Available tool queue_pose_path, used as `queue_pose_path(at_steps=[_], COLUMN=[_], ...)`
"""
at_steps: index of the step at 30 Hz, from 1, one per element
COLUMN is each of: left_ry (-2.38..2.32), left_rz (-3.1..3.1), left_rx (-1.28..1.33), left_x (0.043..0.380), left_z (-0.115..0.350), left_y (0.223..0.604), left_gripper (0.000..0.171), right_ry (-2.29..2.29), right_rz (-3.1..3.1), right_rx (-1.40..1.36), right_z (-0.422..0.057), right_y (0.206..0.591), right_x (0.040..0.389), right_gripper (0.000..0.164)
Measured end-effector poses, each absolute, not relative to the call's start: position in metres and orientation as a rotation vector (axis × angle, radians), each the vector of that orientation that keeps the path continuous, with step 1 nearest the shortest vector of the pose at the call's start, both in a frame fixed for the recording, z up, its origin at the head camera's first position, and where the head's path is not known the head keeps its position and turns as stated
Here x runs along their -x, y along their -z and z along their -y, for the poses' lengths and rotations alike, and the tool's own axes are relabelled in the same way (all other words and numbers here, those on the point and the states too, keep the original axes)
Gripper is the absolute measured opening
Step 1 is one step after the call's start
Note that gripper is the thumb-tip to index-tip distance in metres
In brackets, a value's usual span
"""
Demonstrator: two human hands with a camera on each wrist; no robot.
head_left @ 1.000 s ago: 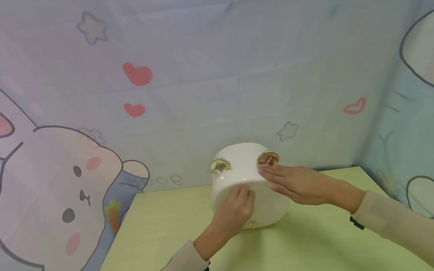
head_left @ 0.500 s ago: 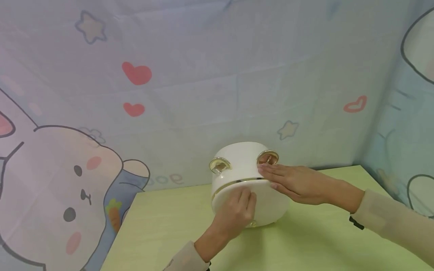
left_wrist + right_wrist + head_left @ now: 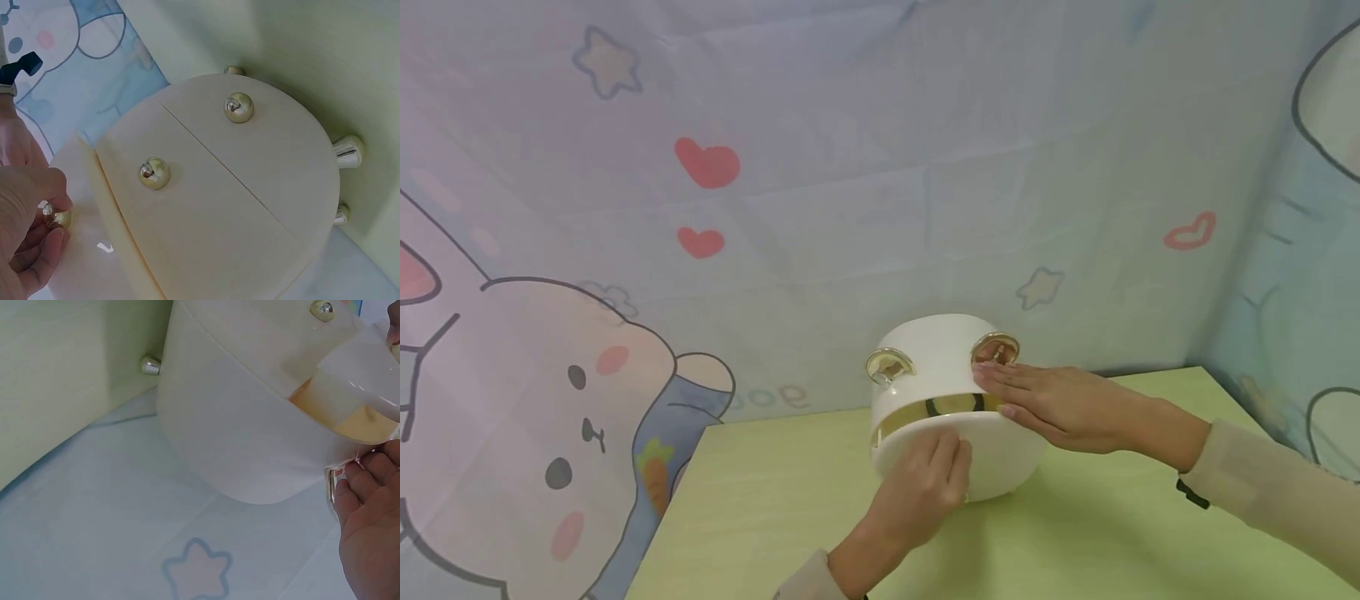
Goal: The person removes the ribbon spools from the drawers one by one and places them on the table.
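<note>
A glossy white round drawer box [image 3: 942, 354] with two gold ring-shaped ears stands on its side-facing front. My left hand [image 3: 920, 482] is at the top drawer [image 3: 1000, 454], which is partly pulled out. In the left wrist view, finger and thumb pinch its gold ball knob [image 3: 63, 218]. Below it the front carries two more gold knobs [image 3: 154, 173]. My right hand [image 3: 1071, 408] lies with straight fingers against the box beside the right gold ear [image 3: 995, 348]. Through the gap, the yellowish drawer inside shows dark curved shapes that I cannot identify.
The box stands on a light green tabletop [image 3: 775, 492], on small gold feet [image 3: 349, 152]. Close behind is a printed cloth backdrop [image 3: 850, 208] with a rabbit, hearts and stars. Another cloth panel [image 3: 1300, 292] closes off the right side.
The top drawer, closed a second ago, has come out toward me with my left hand, and the gap above it has widened. My right hand has stayed on the box.
</note>
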State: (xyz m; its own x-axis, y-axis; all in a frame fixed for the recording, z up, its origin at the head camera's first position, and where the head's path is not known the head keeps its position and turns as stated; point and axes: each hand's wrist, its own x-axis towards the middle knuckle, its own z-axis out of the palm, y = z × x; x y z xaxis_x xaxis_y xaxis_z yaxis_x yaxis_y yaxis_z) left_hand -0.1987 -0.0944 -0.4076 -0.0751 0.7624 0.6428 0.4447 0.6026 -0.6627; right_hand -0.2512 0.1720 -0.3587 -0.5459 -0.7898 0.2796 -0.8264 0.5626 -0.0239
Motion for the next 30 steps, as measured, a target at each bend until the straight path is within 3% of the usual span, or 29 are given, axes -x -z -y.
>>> queue_pose_path(at_steps=[30], left_ry=[-0.345], left_rz=[1.604], left_rx=[1.075], left_x=[0.148], left_z=[0.092], left_y=[0.399], left_gripper=[0.033], right_ry=[-0.192], right_rz=[2.537], right_rx=[-1.351], right_z=[-0.170], right_y=[0.356], right_x=[0.251], right_gripper=[0.048])
